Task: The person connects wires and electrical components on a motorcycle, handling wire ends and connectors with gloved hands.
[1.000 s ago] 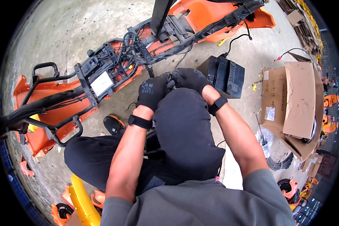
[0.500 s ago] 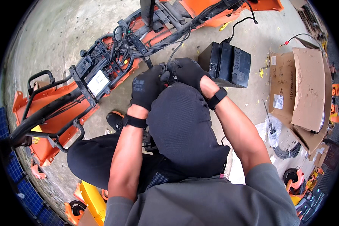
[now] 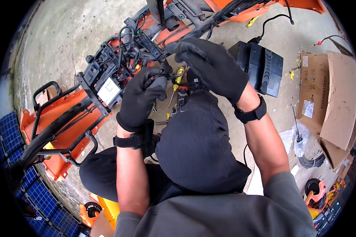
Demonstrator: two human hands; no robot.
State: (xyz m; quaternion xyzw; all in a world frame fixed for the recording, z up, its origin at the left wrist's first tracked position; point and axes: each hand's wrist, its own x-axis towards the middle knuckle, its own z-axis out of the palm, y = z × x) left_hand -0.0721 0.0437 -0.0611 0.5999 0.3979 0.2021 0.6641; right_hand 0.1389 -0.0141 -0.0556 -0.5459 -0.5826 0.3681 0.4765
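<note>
Both hands wear black gloves. My left hand (image 3: 138, 98) pinches a black cable connector (image 3: 162, 74) between thumb and fingers, just in front of the frame of an orange and black scooter-like vehicle (image 3: 140, 51). From the connector a short length of cable runs toward my right hand (image 3: 213, 67). That hand is raised above the cable, fingers stretched out toward the frame; its palm side is hidden. Below the hands, a yellow-handled screwdriver (image 3: 178, 78) lies near my shoe (image 3: 195, 81).
A black box-shaped battery or power unit (image 3: 261, 67) with a cable stands right of my right hand. Further right are an opened cardboard box (image 3: 316, 94) and a coil of dark cable (image 3: 311, 161). Blue panels (image 3: 39, 197) lie at lower left.
My hands were together at the connector and have separated. The right hand has risen and opened out; the left has shifted slightly left. The screwdriver and the shoe beside it have come into view.
</note>
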